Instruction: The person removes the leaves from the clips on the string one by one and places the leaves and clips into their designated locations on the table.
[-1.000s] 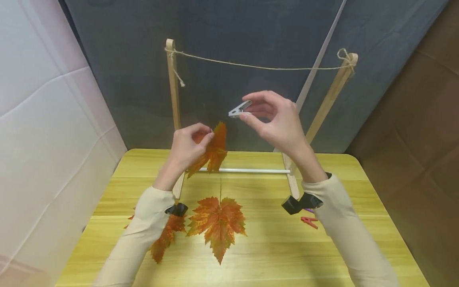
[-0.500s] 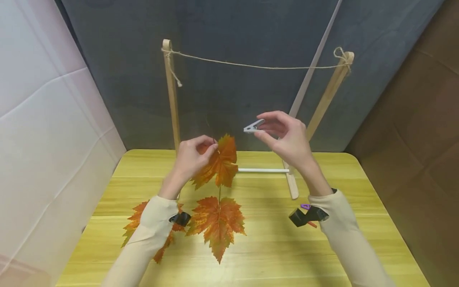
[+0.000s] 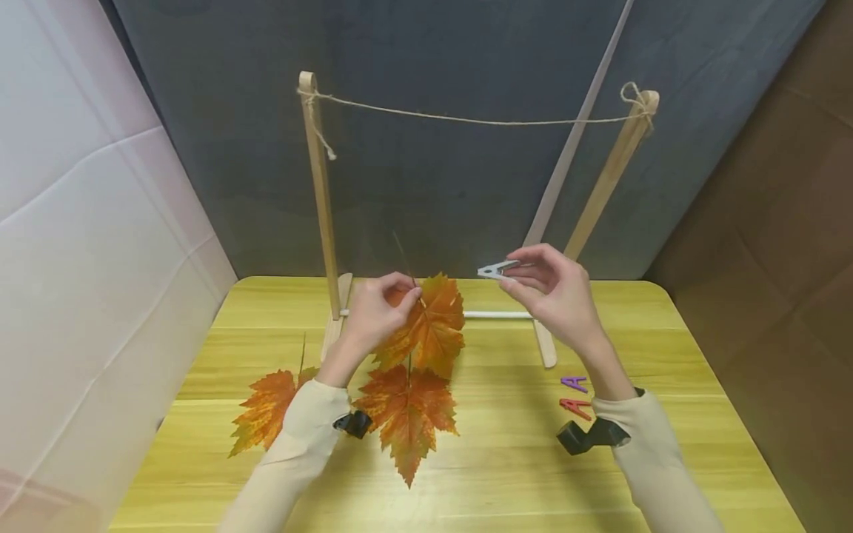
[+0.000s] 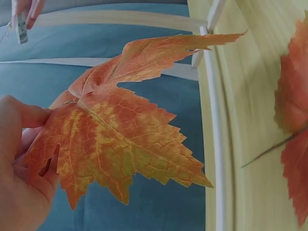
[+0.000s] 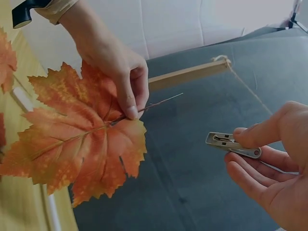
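My left hand (image 3: 378, 309) pinches an orange maple leaf (image 3: 433, 326) at the base of its thin stem, which points upward. In the right wrist view this leaf (image 5: 72, 132) spreads out below the thumb and fingertips. To the right, my right hand (image 3: 556, 296) holds a pale grey clothespin (image 3: 494, 270) between thumb and fingers, its nose pointing left toward the leaf. The clothespin (image 5: 231, 143) and leaf are apart. A twine line (image 3: 466, 119) runs between two wooden posts, above and behind both hands.
A second maple leaf (image 3: 409, 429) lies on the table, partly under the held one. Another leaf (image 3: 266, 407) lies left, partly covered by the sleeve. Purple (image 3: 574, 383) and red clothespins (image 3: 575, 408) lie near the right wrist. A white rod (image 3: 500, 314) joins the stand's feet.
Both hands have moved down and to the right, carrying the leaf and the grey clothespin lower, away from the twine. The purple and red clothespins are now uncovered.
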The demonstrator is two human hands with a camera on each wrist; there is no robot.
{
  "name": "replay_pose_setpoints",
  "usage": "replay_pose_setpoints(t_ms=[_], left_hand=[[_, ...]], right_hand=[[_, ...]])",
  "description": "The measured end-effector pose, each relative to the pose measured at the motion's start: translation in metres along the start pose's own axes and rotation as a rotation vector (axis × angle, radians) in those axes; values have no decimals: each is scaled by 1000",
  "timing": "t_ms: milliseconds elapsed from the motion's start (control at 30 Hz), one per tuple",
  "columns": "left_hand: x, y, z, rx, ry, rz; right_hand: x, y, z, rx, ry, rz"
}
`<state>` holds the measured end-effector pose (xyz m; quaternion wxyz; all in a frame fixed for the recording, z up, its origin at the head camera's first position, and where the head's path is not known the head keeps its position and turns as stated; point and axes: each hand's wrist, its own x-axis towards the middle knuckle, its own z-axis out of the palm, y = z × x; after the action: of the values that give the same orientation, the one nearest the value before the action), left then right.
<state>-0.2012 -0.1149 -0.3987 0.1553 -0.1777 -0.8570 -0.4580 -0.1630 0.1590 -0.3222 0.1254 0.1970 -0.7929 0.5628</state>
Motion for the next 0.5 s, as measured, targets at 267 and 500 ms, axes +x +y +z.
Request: replay_pose_setpoints(t_ms=[267, 500], left_hand=[[-4, -1, 21, -22, -88, -80], [-9, 3, 44, -74, -139, -186]], right_hand=[[-30, 27, -11, 23, 16, 59], [-51, 44, -19, 34, 47, 99]])
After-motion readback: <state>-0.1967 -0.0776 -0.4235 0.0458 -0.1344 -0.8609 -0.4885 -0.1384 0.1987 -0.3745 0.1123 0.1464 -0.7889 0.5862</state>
